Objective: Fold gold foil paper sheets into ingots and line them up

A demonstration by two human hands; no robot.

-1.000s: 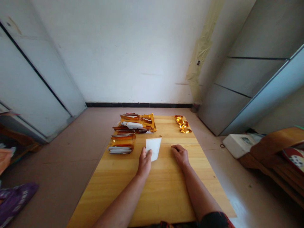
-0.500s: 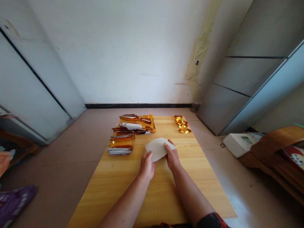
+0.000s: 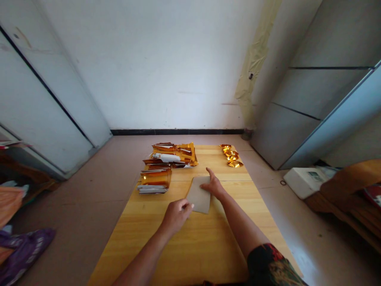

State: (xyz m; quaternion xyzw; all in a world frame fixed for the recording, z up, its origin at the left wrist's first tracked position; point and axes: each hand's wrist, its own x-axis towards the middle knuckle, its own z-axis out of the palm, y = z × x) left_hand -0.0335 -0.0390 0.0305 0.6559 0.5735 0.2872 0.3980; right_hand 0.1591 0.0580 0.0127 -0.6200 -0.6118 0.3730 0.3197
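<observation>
A pale square paper sheet (image 3: 199,196) lies flat on the wooden table (image 3: 196,238). My left hand (image 3: 176,214) is curled, pinching the sheet's near left corner. Over on the sheet's far right edge, my right hand (image 3: 213,185) presses down with fingers stretched out flat. Stacks of gold foil paper (image 3: 166,163) sit at the table's far left, just beyond the sheet. Several folded gold pieces (image 3: 231,155) lie in a row at the far right corner.
Grey panels (image 3: 44,107) lean against the wall on the left and a grey cabinet (image 3: 315,103) stands on the right. A white device (image 3: 303,181) and a wooden bench (image 3: 348,190) are on the floor at right. Purple cloth (image 3: 20,250) lies at lower left.
The sheet was held up in my left hand, then taken in both hands. Now it lies flat on the table, with my right hand pressing it and my left hand drawn back to its near corner.
</observation>
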